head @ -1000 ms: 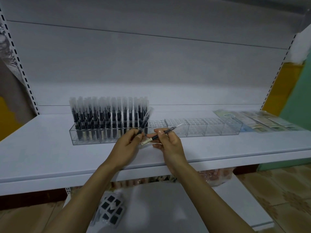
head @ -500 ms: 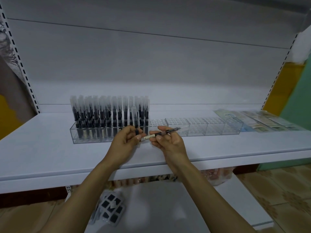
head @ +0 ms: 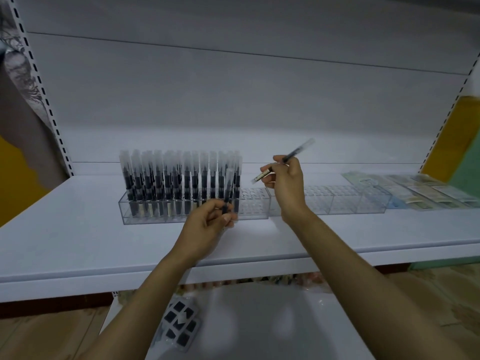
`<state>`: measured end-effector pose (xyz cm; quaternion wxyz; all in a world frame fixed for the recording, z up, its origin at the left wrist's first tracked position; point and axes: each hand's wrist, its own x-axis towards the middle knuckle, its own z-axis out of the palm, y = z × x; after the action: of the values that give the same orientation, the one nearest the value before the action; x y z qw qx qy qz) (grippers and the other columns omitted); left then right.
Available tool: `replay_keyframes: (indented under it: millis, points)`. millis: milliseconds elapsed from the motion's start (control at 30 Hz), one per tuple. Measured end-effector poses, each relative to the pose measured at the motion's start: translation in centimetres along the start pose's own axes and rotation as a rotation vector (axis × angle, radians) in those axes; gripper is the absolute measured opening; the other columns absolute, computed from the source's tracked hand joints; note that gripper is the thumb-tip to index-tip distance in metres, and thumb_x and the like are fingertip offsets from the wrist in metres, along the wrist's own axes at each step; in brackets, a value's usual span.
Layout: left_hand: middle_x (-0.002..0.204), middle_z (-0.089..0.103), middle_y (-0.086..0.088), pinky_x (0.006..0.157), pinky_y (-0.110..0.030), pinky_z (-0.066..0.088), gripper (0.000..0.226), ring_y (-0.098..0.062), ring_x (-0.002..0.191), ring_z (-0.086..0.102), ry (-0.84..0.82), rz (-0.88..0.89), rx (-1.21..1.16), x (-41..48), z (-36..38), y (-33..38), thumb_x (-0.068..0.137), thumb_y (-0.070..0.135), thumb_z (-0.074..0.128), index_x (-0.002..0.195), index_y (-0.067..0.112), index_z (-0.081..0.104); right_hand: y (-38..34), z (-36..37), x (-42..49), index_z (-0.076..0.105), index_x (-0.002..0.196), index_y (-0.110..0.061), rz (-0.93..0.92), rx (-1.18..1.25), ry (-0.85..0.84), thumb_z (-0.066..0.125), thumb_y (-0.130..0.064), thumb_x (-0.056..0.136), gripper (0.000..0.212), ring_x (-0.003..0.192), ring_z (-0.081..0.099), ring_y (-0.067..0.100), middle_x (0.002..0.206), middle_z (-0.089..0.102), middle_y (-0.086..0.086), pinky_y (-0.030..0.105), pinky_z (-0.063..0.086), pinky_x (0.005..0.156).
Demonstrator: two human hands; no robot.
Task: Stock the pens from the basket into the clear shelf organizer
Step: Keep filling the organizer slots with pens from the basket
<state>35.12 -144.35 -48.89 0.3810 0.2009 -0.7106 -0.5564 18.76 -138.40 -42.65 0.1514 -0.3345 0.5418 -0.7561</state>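
L hand (head: 207, 226) pinches one pen (head: 228, 187) upright, just in front of the clear organizer (head: 255, 203), which sits on the shelf (head: 65, 229) midway btwn back & front edges. R hand (head: 285, 185) grips a second pen (head: 298, 152), tilted, above the organizer's empty holes. Stocked pens (head: 179, 178) fill its left end. Hands apart.
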Motion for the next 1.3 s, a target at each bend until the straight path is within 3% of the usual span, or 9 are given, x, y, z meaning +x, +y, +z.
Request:
replay_keyframes:
  millis: [233,333,500,600,767,1100,1167,1233,1300]
  points:
    - [0.097,0.071,-0.007,0.072,-0.012,0.049,0.015,-0.007,0.084,0.068,-0.011,0.028,0.033,0.0,-0.3,0.3,0.094,0.002,0.052,0.101,0.012,0.061,2.3,1.2,2.9,0.047,0.11,-0.013,-0.101,-0.459,-0.296,0.037,-0.008,0.101,0.015,0.082,0.059,0.012,0.09,0.064,0.001,0.032,0.049,0.078]
    - [0.097,0.072,-0.005,0.074,-0.013,0.05,0.016,-0.008,0.086,0.068,-0.018,0.027,0.042,0.1,-0.5,0.2,0.095,0.003,0.052,0.101,0.015,0.06,3.2,1.2,3.1,0.048,0.11,-0.014,-0.123,-0.628,-0.433,0.041,-0.012,0.1,0.013,0.093,0.057,0.015,0.095,0.062,-0.004,0.027,0.043,0.079]
    - [0.098,0.072,-0.004,0.076,-0.014,0.05,0.015,-0.01,0.089,0.068,-0.026,0.011,0.049,0.2,-0.6,0.1,0.095,0.006,0.051,0.103,0.016,0.06,3.9,1.1,3.3,0.044,0.1,-0.023,-0.137,-0.821,-0.522,0.045,-0.02,0.099,0.004,0.089,0.054,0.019,0.087,0.055,-0.011,0.034,0.042,0.077]
    - [0.098,0.072,-0.002,0.076,-0.015,0.05,0.015,-0.01,0.089,0.068,-0.019,0.004,0.048,0.2,-0.6,0.0,0.095,0.008,0.052,0.102,0.018,0.06,4.0,1.1,3.3,0.043,0.096,-0.023,-0.164,-0.995,-0.569,0.041,-0.021,0.1,0.004,0.088,0.054,0.024,0.088,0.055,-0.003,0.038,0.043,0.077]
    - [0.096,0.073,-0.001,0.074,-0.014,0.05,0.014,-0.01,0.088,0.068,-0.015,0.013,0.051,0.3,-0.6,0.0,0.095,0.009,0.052,0.102,0.019,0.061,3.8,1.2,3.3,0.053,0.101,-0.01,-0.095,-0.98,-0.552,0.048,-0.021,0.095,0.014,0.093,0.058,0.028,0.098,0.063,0.008,0.041,0.047,0.082]
    - [0.094,0.073,0.0,0.074,-0.013,0.05,0.014,-0.01,0.088,0.068,-0.005,0.014,0.046,0.2,-0.6,0.0,0.095,0.009,0.053,0.101,0.02,0.061,3.8,1.3,3.0,0.047,0.093,-0.013,-0.109,-1.023,-0.541,0.042,-0.018,0.097,0.008,0.082,0.05,0.023,0.087,0.055,0.003,0.032,0.035,0.066]
    - [0.095,0.073,0.002,0.076,-0.014,0.05,0.017,-0.01,0.089,0.068,-0.007,0.008,0.051,0.1,-0.6,0.0,0.096,0.01,0.052,0.104,0.022,0.061,3.7,1.2,3.2,0.049,0.105,-0.012,-0.078,-0.984,-0.579,0.045,-0.018,0.098,0.011,0.092,0.053,0.023,0.1,0.059,0.005,0.03,0.038,0.072]
    - [0.094,0.074,0.002,0.076,-0.015,0.05,0.017,-0.01,0.088,0.069,-0.006,0.013,0.038,0.1,-0.6,0.0,0.095,0.011,0.054,0.105,0.023,0.058,3.0,0.5,3.2,0.045,0.128,-0.01,-0.048,-0.876,-0.594,0.049,-0.015,0.098,0.031,0.11,0.054,0.021,0.122,0.058,0.007,0.025,0.039,0.084]
    - [0.091,0.074,-0.003,0.078,-0.018,0.052,0.014,-0.014,0.087,0.07,0.005,0.01,0.009,0.2,-0.5,0.1,0.092,0.011,0.058,0.103,0.02,0.056,2.1,-0.3,2.4,0.047,0.131,-0.01,-0.214,-0.765,-0.437,0.052,-0.009,0.095,0.036,0.116,0.055,0.016,0.125,0.06,0.005,0.02,0.038,0.089]
